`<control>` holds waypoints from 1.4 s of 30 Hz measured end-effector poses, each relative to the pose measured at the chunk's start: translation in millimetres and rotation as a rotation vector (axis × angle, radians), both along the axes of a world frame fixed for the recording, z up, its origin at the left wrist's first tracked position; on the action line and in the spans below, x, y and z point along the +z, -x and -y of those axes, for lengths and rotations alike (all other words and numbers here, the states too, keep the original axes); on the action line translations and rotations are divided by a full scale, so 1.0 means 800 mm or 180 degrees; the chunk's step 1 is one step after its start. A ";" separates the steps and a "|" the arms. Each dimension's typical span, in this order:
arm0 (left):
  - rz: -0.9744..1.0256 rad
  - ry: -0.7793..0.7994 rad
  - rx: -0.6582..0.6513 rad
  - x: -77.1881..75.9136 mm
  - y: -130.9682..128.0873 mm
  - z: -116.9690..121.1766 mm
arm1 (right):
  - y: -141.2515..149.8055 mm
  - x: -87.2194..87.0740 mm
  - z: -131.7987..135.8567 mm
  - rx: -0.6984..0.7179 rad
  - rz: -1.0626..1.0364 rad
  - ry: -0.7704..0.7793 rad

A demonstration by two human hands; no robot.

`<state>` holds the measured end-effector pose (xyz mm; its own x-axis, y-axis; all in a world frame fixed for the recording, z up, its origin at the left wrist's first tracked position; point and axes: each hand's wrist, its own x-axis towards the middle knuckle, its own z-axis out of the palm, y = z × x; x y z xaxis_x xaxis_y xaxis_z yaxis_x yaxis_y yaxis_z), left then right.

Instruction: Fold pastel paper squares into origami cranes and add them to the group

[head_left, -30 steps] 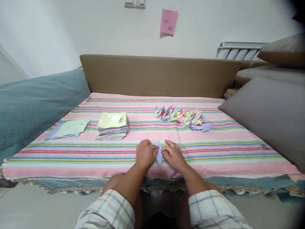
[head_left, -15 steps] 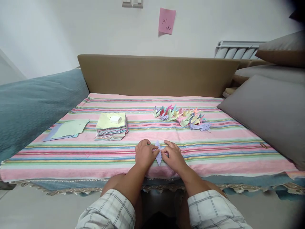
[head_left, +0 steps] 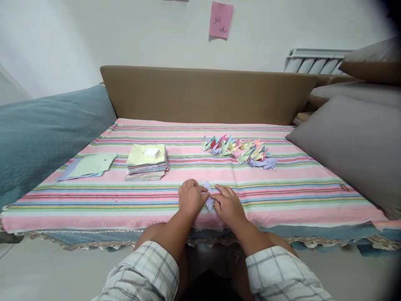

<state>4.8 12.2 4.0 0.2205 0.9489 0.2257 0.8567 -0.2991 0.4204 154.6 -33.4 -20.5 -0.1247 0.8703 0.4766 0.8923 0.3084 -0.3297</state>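
A small lavender folded paper [head_left: 208, 205], shaped like a narrow diamond, lies on the striped cloth in front of me. My left hand [head_left: 191, 197] is closed at its left side, thumb and fingertips gripping its middle. From the right, my right hand [head_left: 228, 202] has thumb and index finger together on the paper's edge. Fingertips of both hands nearly meet over the fold, covering part of it. Beyond my hands to the right sit several folded paper cranes [head_left: 239, 150] in many colours.
A stack of coloured paper squares [head_left: 146, 169] stands left, with a small white block [head_left: 152, 153] on top. Loose paper sheets [head_left: 90, 166] lie farther left. A grey cushion [head_left: 354, 146] borders the right, a blue bolster [head_left: 53, 133] the left. The brown backrest [head_left: 200, 96] rises behind.
The whole view has shifted slightly, so things appear a little higher. My right fingertips have moved slightly left onto the lavender paper; my left hand stays at its side.
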 end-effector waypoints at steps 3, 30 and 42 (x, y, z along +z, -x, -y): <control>-0.0005 0.0005 0.0013 0.002 -0.001 0.001 | 0.001 0.002 0.001 -0.0071 0.0001 0.0133; 0.0956 0.0046 -0.0628 -0.002 0.014 0.003 | 0.006 0.013 -0.025 -0.0276 -0.1301 0.0635; 0.4345 0.1514 -0.0725 0.004 -0.002 0.015 | 0.011 0.024 -0.025 0.0893 -0.3728 0.1130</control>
<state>6.5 -0.2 6.9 0.2490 0.9667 0.0598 -0.3255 0.0254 0.9452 145.5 -13.7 -1.2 0.0130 0.9851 0.1714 -0.0739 0.1719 -0.9823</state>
